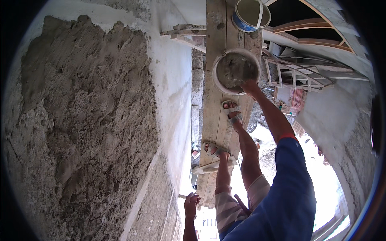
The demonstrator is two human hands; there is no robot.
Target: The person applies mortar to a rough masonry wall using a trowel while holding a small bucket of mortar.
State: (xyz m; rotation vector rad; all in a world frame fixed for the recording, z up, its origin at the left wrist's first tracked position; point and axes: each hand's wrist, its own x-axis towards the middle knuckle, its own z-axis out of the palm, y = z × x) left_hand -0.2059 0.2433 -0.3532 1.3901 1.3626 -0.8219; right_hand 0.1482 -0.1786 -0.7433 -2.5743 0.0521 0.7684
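My right hand [250, 87] reaches over the near right rim of a round pale tub [216, 78]. Wet grey mortar [233, 68] fills much of the tub, and my fingertips are at its surface, partly hidden, so whether they grip anything is unclear. Down by the wall, my left hand [191, 205] is raised with its fingers curled. A thin pale edge shows at those fingers; what it belongs to cannot be made out. Rough, dark fresh mortar [92, 108] covers a large patch of the wall on the left.
I stand in sandals on a narrow plank scaffold [211, 116], with a drop on both sides. Beyond the tub stands a blue and white bucket [244, 25]. Wooden frames [295, 74] and rubble lie below to the right. A crosspiece [211, 166] sits by my rear foot.
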